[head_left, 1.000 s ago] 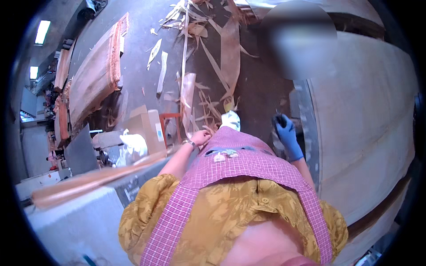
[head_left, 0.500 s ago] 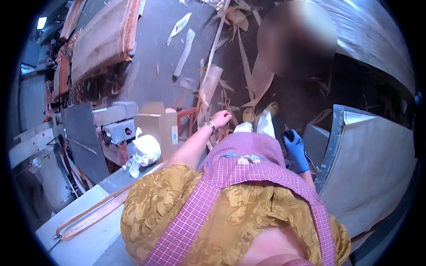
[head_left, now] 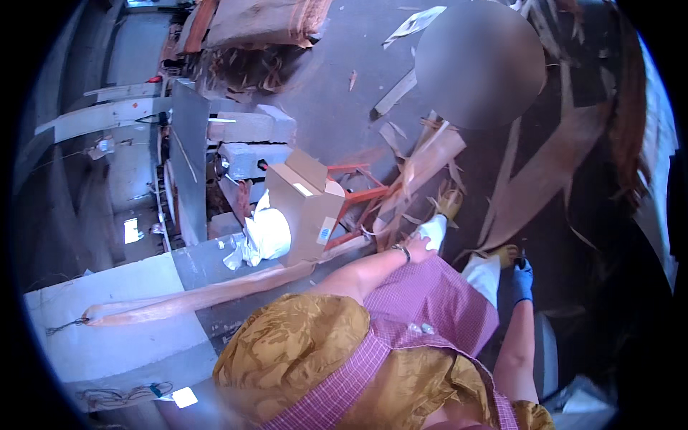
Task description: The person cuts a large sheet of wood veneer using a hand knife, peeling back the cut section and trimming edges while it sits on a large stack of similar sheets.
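My bare left hand (head_left: pixel 424 248), with a bracelet or watch at the wrist, hangs by the white trouser leg (head_left: pixel 434 231) and the purple checked apron (head_left: pixel 423 297). Its fingers are too small and blurred to read. On the right, my right hand (head_left: pixel 523 281) wears a blue glove and is curled, low beside my other leg. Something small and dark shows at its fingertips; I cannot make out what it is. Nearest to my left hand are long brown veneer strips (head_left: pixel 430 161) and an orange-red frame (head_left: pixel 358 204).
A brown cardboard box (head_left: pixel 304 211), open at the top, stands left beside a white wrapped bundle (head_left: pixel 269 234). A long veneer strip (head_left: pixel 201 299) lies along a pale surface (head_left: pixel 122 312). Grey blocks (head_left: pixel 254 159) and a dark upright panel (head_left: pixel 190 154) stand behind. Veneer scraps (head_left: pixel 552 172) litter the floor.
My view and body have turned to the right, so box and frame sit further right in view. My left hand has come down against my leg. My gloved right arm is more extended.
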The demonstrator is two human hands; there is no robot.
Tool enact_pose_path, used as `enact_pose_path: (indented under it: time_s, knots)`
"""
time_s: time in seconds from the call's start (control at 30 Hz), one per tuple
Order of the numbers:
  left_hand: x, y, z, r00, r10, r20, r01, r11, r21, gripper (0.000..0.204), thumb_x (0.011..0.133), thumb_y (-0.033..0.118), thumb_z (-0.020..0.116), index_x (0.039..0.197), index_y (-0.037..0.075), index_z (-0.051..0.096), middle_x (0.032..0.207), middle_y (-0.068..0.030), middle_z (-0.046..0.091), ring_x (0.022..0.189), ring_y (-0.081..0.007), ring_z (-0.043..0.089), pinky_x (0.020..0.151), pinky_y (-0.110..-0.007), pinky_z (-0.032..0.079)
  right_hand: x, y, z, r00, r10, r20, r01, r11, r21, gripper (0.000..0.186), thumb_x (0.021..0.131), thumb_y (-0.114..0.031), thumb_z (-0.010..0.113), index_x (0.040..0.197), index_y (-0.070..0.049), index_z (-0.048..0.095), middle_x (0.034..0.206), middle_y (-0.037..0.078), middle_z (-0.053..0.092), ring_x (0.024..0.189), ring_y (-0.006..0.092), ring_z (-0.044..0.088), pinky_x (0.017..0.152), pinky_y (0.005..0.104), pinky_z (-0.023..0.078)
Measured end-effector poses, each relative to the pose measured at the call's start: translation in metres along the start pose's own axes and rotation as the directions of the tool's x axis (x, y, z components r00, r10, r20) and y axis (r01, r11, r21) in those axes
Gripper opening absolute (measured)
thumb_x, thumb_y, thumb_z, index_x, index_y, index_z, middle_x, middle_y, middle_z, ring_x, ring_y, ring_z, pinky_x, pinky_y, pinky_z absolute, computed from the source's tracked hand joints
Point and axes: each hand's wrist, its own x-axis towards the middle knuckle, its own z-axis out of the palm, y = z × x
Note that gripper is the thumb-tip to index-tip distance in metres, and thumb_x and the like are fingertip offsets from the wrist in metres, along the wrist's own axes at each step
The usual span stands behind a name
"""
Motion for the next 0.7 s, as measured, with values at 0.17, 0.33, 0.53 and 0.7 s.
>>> enact_pose_path:
  time_s: [0.17, 0.33, 0.53, 0.7]
  knots:
    - [0.026, 0.015, -0.037, 0.994, 0.084, -0.073, -0.075, 0.99, 0.123, 0.056, 0.086, 0.049, 0.054, 0.126, 0.009, 0.053, 0.126, -0.0164, 0.049, 0.115, -0.0381, 0.049, 0.098, -0.046, 0.04, 0.127, 0.16, 0.084, 0.956, 0.292, 0.018, -0.29, 0.935, 0.203, 0.026, 0.09, -0.021, 0.058, 0.11, -0.008, 0.066, 0.089, 0.007, 0.07, 0.072, 0.0178, 0.063, 0.064, 0.0349, 0.052]
    - [0.039, 0.004, -0.057, 0.964, 0.095, -0.247, -0.103, 0.995, -0.018, 0.042, 0.089, 0.038, 0.055, 0.12, 0.009, 0.057, 0.117, -0.0099, 0.053, 0.111, -0.0288, 0.052, 0.093, -0.044, 0.042, 0.235, 0.148, 0.111, 0.836, 0.522, 0.168, -0.548, 0.79, 0.276, 0.049, 0.088, -0.045, 0.059, 0.119, -0.007, 0.059, 0.095, 0.011, 0.065, 0.078, 0.0231, 0.061, 0.062, 0.0356, 0.052]
    - [0.052, -0.004, -0.073, 0.966, 0.136, -0.218, -0.144, 0.989, -0.019, 0.04, 0.09, 0.038, 0.054, 0.118, 0.009, 0.057, 0.116, -0.0107, 0.053, 0.109, -0.0296, 0.053, 0.09, -0.044, 0.045, 0.227, 0.184, 0.157, 0.819, 0.569, 0.078, -0.485, 0.612, 0.625, 0.041, 0.091, -0.037, 0.056, 0.124, -0.014, 0.051, 0.112, 0.006, 0.055, 0.074, 0.0214, 0.055, 0.053, 0.0341, 0.05]
    - [0.044, -0.02, -0.057, 0.972, 0.107, -0.208, -0.091, 0.992, 0.083, 0.04, 0.089, 0.041, 0.053, 0.115, 0.01, 0.058, 0.113, -0.0127, 0.054, 0.108, -0.0318, 0.053, 0.089, -0.045, 0.046, 0.186, 0.108, 0.183, 0.847, 0.526, -0.075, -0.416, 0.745, 0.521, 0.033, 0.092, -0.038, 0.053, 0.1, -0.006, 0.058, 0.068, 0.003, 0.054, 0.044, 0.0174, 0.05, 0.04, 0.0337, 0.045]
